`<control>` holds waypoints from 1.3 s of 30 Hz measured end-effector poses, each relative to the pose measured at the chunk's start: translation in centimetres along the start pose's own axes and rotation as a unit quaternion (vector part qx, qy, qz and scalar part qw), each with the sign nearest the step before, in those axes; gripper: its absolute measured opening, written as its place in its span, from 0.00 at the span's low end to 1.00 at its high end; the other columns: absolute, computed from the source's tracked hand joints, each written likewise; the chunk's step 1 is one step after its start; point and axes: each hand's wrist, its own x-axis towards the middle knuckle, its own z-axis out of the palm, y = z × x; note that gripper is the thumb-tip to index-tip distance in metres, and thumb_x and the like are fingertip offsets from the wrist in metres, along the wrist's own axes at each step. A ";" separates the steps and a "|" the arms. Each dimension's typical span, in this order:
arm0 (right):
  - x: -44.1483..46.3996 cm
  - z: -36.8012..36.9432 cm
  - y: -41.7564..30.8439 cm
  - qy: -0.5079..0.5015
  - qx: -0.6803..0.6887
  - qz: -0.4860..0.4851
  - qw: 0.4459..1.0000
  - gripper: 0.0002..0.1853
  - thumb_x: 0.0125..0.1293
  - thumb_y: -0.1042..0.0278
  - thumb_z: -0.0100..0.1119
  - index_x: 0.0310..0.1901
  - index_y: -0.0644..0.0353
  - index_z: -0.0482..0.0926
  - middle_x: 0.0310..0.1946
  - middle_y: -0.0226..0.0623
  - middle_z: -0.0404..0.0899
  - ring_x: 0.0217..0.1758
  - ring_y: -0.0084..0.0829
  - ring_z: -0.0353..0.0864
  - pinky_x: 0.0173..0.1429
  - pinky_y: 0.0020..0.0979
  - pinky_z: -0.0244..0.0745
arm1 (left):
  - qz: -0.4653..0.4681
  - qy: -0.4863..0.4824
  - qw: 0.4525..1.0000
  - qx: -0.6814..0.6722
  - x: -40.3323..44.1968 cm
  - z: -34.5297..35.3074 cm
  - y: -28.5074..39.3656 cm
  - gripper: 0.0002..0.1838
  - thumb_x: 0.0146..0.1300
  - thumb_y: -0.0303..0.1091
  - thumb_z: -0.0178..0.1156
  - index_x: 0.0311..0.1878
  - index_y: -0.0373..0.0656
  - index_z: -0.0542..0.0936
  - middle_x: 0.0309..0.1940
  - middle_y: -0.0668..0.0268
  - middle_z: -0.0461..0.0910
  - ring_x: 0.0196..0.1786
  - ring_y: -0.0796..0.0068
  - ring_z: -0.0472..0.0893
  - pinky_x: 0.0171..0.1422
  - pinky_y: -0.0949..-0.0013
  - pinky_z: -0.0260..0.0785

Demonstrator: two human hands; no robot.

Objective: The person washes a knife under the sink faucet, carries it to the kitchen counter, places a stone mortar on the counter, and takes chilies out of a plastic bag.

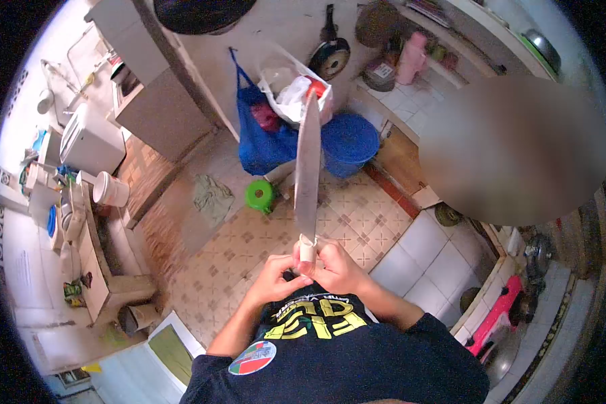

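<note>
A large knife stands with its long grey blade pointing up and away from my body, its tip overlapping the white bag. Both hands meet at its pale, wrapped-looking handle, just in front of my dark shirt. My left hand closes on the handle from the left side. From the right, my right hand grips the same handle, its fingers bent around it. The fingertips of the two hands come together near the lower end of the handle, where the details are small.
A blue basket, a blue bag and a white bag are beyond the blade. A green stool and a grey cloth are on the tiled floor. A frying pan hangs on the wall.
</note>
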 end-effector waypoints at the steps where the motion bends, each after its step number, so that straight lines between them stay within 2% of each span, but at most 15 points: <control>1: 0.7 0.6 0.0 -0.014 -0.019 -0.009 1.000 0.13 0.66 0.59 0.55 0.36 0.61 0.73 0.30 0.35 0.74 0.34 0.27 0.75 0.39 0.30 0.69 | 0.004 0.011 1.000 -0.003 -0.6 -0.6 -0.5 0.15 0.50 0.40 0.69 0.36 0.41 0.80 0.26 0.61 0.79 0.28 0.65 0.78 0.32 0.66 0.66; 5: 4.2 3.3 -0.4 -0.040 -0.015 -0.011 0.999 0.09 0.65 0.65 0.54 0.35 0.62 0.73 0.29 0.36 0.74 0.33 0.28 0.75 0.39 0.30 0.69 | -0.029 0.065 0.996 -0.046 -2.3 -3.1 -1.2 0.17 0.48 0.40 0.70 0.39 0.42 0.80 0.28 0.62 0.81 0.29 0.67 0.79 0.33 0.66 0.67; 9: 8.2 6.9 0.0 -0.067 0.024 -0.004 0.997 0.10 0.63 0.63 0.56 0.33 0.62 0.73 0.28 0.41 0.74 0.31 0.36 0.76 0.36 0.34 0.68 | 0.013 0.133 0.991 0.028 -4.0 -7.2 -1.4 0.21 0.48 0.38 0.71 0.44 0.40 0.79 0.33 0.59 0.82 0.34 0.65 0.82 0.41 0.66 0.71; 11: 10.5 9.8 0.7 -0.071 0.062 0.038 0.995 0.09 0.63 0.65 0.55 0.34 0.63 0.74 0.27 0.39 0.75 0.29 0.31 0.77 0.35 0.32 0.70 | -0.010 0.129 0.991 -0.033 -5.5 -10.1 -1.9 0.22 0.48 0.38 0.70 0.45 0.38 0.79 0.34 0.57 0.82 0.37 0.61 0.83 0.43 0.65 0.72; 13: 13.2 12.9 1.6 -0.095 0.059 -0.005 0.994 0.08 0.62 0.67 0.55 0.35 0.63 0.74 0.26 0.37 0.76 0.29 0.28 0.77 0.35 0.31 0.70 | 0.006 0.171 0.984 0.047 -7.1 -13.3 -1.7 0.20 0.48 0.37 0.69 0.43 0.37 0.78 0.33 0.56 0.81 0.37 0.59 0.82 0.42 0.64 0.72; 15: 16.0 17.0 2.1 -0.110 0.060 -0.008 0.992 0.08 0.61 0.67 0.56 0.35 0.63 0.75 0.26 0.37 0.76 0.30 0.27 0.77 0.36 0.30 0.71 | 0.014 0.175 0.984 -0.002 -9.8 -16.8 -3.2 0.18 0.49 0.36 0.68 0.40 0.37 0.78 0.32 0.55 0.81 0.36 0.58 0.82 0.41 0.64 0.72; 17: 18.7 20.5 1.8 -0.159 0.062 0.006 0.985 0.08 0.61 0.68 0.56 0.36 0.63 0.75 0.28 0.36 0.77 0.31 0.26 0.77 0.37 0.30 0.71 | 0.020 0.225 0.974 0.019 -12.2 -20.0 -3.7 0.16 0.48 0.38 0.67 0.39 0.40 0.80 0.30 0.59 0.82 0.34 0.61 0.82 0.40 0.63 0.72; 20: 22.5 25.1 1.9 -0.221 0.067 0.003 0.973 0.08 0.61 0.67 0.56 0.36 0.64 0.75 0.28 0.37 0.77 0.35 0.28 0.77 0.42 0.32 0.70 | -0.016 0.257 0.966 0.028 -15.2 -24.3 -3.6 0.14 0.50 0.36 0.66 0.36 0.38 0.78 0.29 0.55 0.79 0.34 0.56 0.81 0.39 0.63 0.71; 23: 26.5 29.6 2.5 -0.284 0.041 -0.063 0.956 0.10 0.62 0.66 0.55 0.37 0.65 0.73 0.31 0.35 0.75 0.35 0.27 0.74 0.42 0.29 0.70 | -0.025 0.313 0.947 0.061 -18.2 -27.5 -4.6 0.14 0.51 0.36 0.66 0.36 0.38 0.78 0.28 0.55 0.79 0.33 0.55 0.80 0.37 0.62 0.70; 27: 31.5 34.5 2.6 -0.366 0.038 -0.055 0.928 0.10 0.61 0.66 0.56 0.36 0.65 0.73 0.29 0.36 0.75 0.33 0.29 0.75 0.40 0.30 0.69 | -0.047 0.375 0.925 0.037 -20.3 -31.2 -6.4 0.12 0.51 0.36 0.65 0.34 0.37 0.78 0.29 0.55 0.79 0.34 0.54 0.80 0.38 0.62 0.70; 31: 37.2 39.4 4.0 -0.393 0.017 -0.150 0.907 0.11 0.59 0.63 0.58 0.36 0.63 0.73 0.28 0.37 0.74 0.32 0.32 0.74 0.37 0.33 0.67 | -0.045 0.415 0.908 0.035 -21.4 -36.6 -8.5 0.18 0.51 0.32 0.62 0.45 0.37 0.73 0.34 0.58 0.79 0.39 0.66 0.79 0.45 0.65 0.70; 33: 39.7 41.5 5.1 -0.428 -0.050 -0.122 0.894 0.14 0.61 0.60 0.56 0.40 0.64 0.74 0.36 0.46 0.74 0.40 0.46 0.74 0.44 0.43 0.68 | -0.065 0.426 0.902 0.028 -21.6 -39.7 -9.4 0.22 0.51 0.31 0.61 0.50 0.37 0.71 0.37 0.59 0.78 0.42 0.72 0.78 0.48 0.66 0.69; 35: 41.5 43.5 8.2 -0.420 -0.028 -0.085 0.903 0.15 0.62 0.59 0.55 0.40 0.64 0.74 0.36 0.47 0.74 0.40 0.46 0.74 0.43 0.42 0.68 | -0.064 0.467 0.878 -0.088 -21.5 -42.4 -11.0 0.28 0.51 0.29 0.61 0.56 0.38 0.64 0.41 0.60 0.76 0.46 0.76 0.73 0.51 0.68 0.67; 37: 45.1 45.9 7.6 -0.412 -0.007 -0.045 0.910 0.15 0.63 0.58 0.55 0.40 0.64 0.73 0.36 0.48 0.73 0.39 0.46 0.74 0.43 0.42 0.68 | -0.086 0.470 0.869 -0.127 -21.7 -46.1 -12.0 0.28 0.50 0.29 0.62 0.56 0.38 0.64 0.42 0.61 0.75 0.47 0.75 0.73 0.52 0.68 0.67; 39: 50.5 48.3 5.7 -0.457 0.037 -0.015 0.889 0.15 0.64 0.57 0.54 0.40 0.64 0.73 0.34 0.47 0.73 0.38 0.44 0.74 0.43 0.40 0.68 | -0.102 0.473 0.859 -0.164 -21.6 -50.7 -13.1 0.28 0.50 0.29 0.62 0.55 0.38 0.64 0.43 0.61 0.75 0.48 0.74 0.73 0.53 0.68 0.67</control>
